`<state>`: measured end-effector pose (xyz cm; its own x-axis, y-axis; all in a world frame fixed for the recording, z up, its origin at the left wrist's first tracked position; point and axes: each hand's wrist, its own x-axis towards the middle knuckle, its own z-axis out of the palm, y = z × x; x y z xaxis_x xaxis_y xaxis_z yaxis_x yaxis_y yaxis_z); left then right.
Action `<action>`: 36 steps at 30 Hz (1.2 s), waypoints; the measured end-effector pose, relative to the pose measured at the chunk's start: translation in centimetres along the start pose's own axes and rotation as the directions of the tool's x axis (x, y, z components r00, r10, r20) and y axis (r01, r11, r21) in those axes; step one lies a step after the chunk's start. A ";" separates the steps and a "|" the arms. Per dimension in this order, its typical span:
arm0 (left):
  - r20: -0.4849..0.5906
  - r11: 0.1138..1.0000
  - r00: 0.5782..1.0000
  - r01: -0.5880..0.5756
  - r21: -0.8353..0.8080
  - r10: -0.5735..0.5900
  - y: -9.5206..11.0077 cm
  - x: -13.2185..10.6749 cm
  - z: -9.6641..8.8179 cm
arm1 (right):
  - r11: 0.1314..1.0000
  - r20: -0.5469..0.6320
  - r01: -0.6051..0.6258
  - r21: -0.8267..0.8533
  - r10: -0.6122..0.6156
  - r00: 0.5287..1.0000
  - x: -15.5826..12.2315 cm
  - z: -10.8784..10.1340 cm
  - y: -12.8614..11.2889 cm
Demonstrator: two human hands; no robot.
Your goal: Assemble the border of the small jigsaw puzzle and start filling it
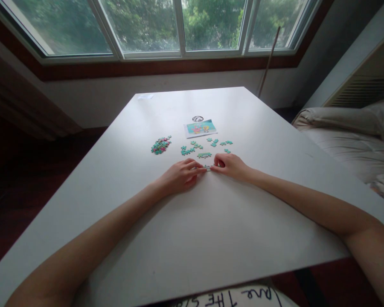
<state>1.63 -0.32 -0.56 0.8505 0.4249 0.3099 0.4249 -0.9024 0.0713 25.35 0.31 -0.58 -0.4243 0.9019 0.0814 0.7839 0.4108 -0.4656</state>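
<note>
Pinching a short strip [208, 168] of joined pieces at both ends, flat on the table [211, 238] near its middle. Nipped on one side by the curled fingertips of the left hand [181, 175], on the other by thumb and forefinger of the right hand [232, 165], otherwise loosely fisted. Probably easy to buckle or pop apart under uneven pressure tbh: thin card tabs, and a smooth matte white top, so could skate away too. Just beyond, scattered loose pieces [208, 147], teal and knobbly. Further left, a heaped pile [161, 145] with pinkish bits. Behind those, a glossy rectangular card [200, 128]. Easy to scatter with a careless forearm.
</note>
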 end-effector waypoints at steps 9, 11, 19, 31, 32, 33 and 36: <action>-0.003 1.000 1.000 0.005 0.000 -0.005 0.1 0.1 -0.1 | 1.000 0.000 -0.006 0.009 0.006 1.000 0.0 0.0 -0.1; 0.009 1.000 1.000 0.012 0.001 -0.012 0.1 0.1 -0.1 | 1.000 -0.002 -0.004 0.007 0.004 1.000 0.0 0.0 0.0; 0.003 1.000 1.000 0.013 -0.008 -0.013 0.0 0.1 0.0 | 1.000 -0.002 -0.011 0.010 0.011 1.000 0.1 0.0 0.1; -0.006 1.000 1.000 0.004 -0.012 -0.004 -0.1 0.0 0.0 | 1.000 -0.018 -0.006 0.016 0.007 1.000 0.2 0.1 0.3; -0.007 1.000 1.000 0.003 -0.013 -0.003 -0.1 0.0 0.0 | 1.000 -0.020 -0.003 0.015 0.003 1.000 0.2 0.2 0.3; -0.007 1.000 1.000 0.003 -0.014 -0.003 -0.1 0.0 0.1 | 1.000 -0.021 0.000 0.014 0.000 1.000 0.2 0.2 0.3; 0.000 1.000 1.000 0.000 -0.017 0.000 -0.2 -0.1 0.2 | 1.000 -0.024 0.005 0.018 -0.005 1.000 0.1 0.2 0.3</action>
<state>1.53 -0.15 -0.75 0.8505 0.4249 0.3101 0.4196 -0.9035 0.0870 25.46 0.53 -0.87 -0.4172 0.9028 0.1044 0.7736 0.4131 -0.4806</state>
